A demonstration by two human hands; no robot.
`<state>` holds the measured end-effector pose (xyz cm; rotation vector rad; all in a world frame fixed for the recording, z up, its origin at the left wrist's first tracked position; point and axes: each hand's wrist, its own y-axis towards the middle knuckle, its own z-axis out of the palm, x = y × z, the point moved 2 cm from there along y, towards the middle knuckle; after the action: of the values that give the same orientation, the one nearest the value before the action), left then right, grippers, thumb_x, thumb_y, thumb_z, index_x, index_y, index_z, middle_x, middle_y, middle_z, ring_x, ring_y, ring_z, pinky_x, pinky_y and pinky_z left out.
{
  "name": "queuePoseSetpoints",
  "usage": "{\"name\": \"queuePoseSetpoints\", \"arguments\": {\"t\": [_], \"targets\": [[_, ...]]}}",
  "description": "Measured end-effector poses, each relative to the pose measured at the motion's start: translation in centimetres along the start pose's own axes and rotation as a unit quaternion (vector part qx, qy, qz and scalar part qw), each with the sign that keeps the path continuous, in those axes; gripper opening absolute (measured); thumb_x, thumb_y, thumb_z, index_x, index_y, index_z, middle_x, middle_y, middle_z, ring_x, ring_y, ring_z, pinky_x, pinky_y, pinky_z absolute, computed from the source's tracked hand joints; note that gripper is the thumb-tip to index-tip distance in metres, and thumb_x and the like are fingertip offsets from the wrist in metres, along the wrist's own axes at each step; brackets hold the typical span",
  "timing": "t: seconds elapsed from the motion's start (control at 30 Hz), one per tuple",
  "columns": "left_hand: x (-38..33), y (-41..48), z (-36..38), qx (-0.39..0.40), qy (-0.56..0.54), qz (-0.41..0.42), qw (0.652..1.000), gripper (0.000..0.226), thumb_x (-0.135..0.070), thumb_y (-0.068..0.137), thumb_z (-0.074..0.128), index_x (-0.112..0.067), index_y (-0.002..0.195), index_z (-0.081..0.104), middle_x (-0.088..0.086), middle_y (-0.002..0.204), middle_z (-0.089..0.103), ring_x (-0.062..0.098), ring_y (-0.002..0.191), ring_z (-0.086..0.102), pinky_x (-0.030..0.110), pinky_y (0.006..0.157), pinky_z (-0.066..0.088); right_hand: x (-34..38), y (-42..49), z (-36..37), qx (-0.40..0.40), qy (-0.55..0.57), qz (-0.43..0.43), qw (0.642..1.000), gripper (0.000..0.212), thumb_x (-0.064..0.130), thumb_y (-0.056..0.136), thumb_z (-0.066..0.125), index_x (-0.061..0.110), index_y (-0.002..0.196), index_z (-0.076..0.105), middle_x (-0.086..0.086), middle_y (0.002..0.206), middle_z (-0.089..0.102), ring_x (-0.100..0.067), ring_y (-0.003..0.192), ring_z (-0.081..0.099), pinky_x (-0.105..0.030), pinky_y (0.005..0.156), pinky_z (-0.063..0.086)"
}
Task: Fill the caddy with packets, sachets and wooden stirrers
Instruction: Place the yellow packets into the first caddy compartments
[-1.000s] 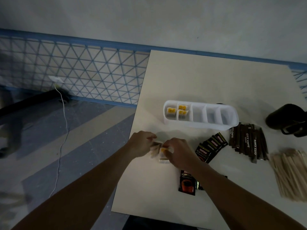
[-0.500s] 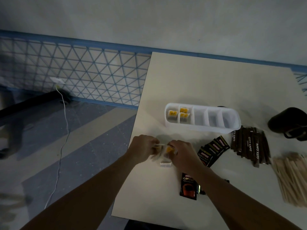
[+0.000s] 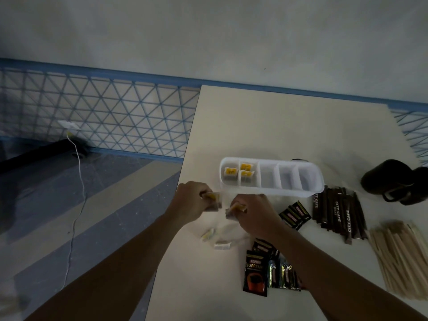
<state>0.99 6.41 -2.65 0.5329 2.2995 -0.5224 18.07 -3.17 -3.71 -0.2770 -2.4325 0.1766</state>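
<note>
We read CITY CAFE in white down the brown sticks (image 3: 338,214), at 3 o'clock from our right hand (image 3: 254,214); they overlap too much to count. The black packet (image 3: 254,274) at 5 o'clock shows SUPREME, but the word above it is blurred, and our right forearm covers the packets behind. About four small black sachets (image 3: 294,214) lie between hand and sticks, with lettering too small to read.

The caddy (image 3: 273,193) stands at 12 o'clock from the hands and has five compartments. Three tagged bags (image 3: 230,173) sit toward its 9 o'clock end: one in the end compartment, two in the next.

Our left hand (image 3: 192,205) pinches a tea bag (image 3: 213,198) with curled fingers. The right hand's fingers are curled round a second tea bag (image 3: 236,208), and the two bags are apart. At 6 o'clock, loose bags (image 3: 215,237) lie blurred on the table (image 3: 278,126), perhaps three. The stirrers (image 3: 403,256) at 4 o'clock and the dark mug (image 3: 393,181) at 2 o'clock are cut by the frame edge.
</note>
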Motion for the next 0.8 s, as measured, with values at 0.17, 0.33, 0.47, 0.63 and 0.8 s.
{"name": "queuePoseSetpoints", "arguments": {"t": [0.17, 0.33, 0.47, 0.63, 0.8], "targets": [[-2.9, 2.4, -2.1, -0.042, -0.008, 0.039, 0.998, 0.007, -0.019, 0.077, 0.079, -0.015, 0.080, 0.074, -0.013, 0.059, 0.061, -0.009, 0.047, 0.055, 0.012, 0.051, 0.045, 0.5, 1.9, -3.8, -0.067, 0.009, -0.005, 0.998, 0.005, 0.033, 0.083, 0.074, 0.029, 0.081, 0.073, 0.016, 0.069, 0.068, -0.006, 0.064, 0.062, -0.031, 0.059, 0.053], [-4.6, 4.8, -2.0, -0.066, 0.003, 0.055, 0.996, 0.007, -0.018, 0.079, 0.076, -0.016, 0.086, 0.076, 0.001, 0.075, 0.072, 0.006, 0.060, 0.059, 0.018, 0.058, 0.044, 0.3, 3.5, -6.6, -0.119, -0.012, 0.006, 0.993, 0.003, 0.025, 0.083, 0.072, 0.024, 0.084, 0.075, 0.010, 0.066, 0.062, -0.015, 0.066, 0.057, -0.028, 0.057, 0.043], [-4.6, 6.6, -0.5, -0.056, 0.025, 0.034, 0.998, 0.008, -0.025, 0.082, 0.070, -0.022, 0.086, 0.075, 0.000, 0.083, 0.074, 0.020, 0.082, 0.066, 0.031, 0.073, 0.053, -0.7, 5.1, -7.1, -0.100, -0.037, 0.019, 0.994, 0.005, 0.022, 0.082, 0.072, 0.023, 0.085, 0.076, 0.010, 0.069, 0.065, -0.016, 0.070, 0.061, -0.025, 0.057, 0.043], [-4.4, 7.4, 1.1, -0.047, 0.071, -0.002, 0.996, 0.012, -0.025, 0.084, 0.065, -0.026, 0.093, 0.074, 0.002, 0.086, 0.072, 0.025, 0.082, 0.065, 0.035, 0.072, 0.055, -1.9, 6.5, -6.2, -0.030, -0.102, 0.046, 0.993, 0.014, 0.019, 0.077, 0.063, 0.021, 0.087, 0.072, 0.000, 0.082, 0.071, -0.026, 0.080, 0.064, -0.039, 0.068, 0.056], [-4.5, 7.6, 2.2, -0.027, 0.106, -0.007, 0.994, 0.019, -0.019, 0.082, 0.060, -0.028, 0.094, 0.072, 0.005, 0.086, 0.069, 0.029, 0.079, 0.064, 0.041, 0.069, 0.058, -2.3, 7.2, -5.7, 0.018, -0.152, 0.053, 0.987, 0.022, 0.020, 0.080, 0.059, 0.020, 0.098, 0.071, -0.005, 0.091, 0.069, -0.028, 0.083, 0.063, -0.036, 0.069, 0.054]]}}
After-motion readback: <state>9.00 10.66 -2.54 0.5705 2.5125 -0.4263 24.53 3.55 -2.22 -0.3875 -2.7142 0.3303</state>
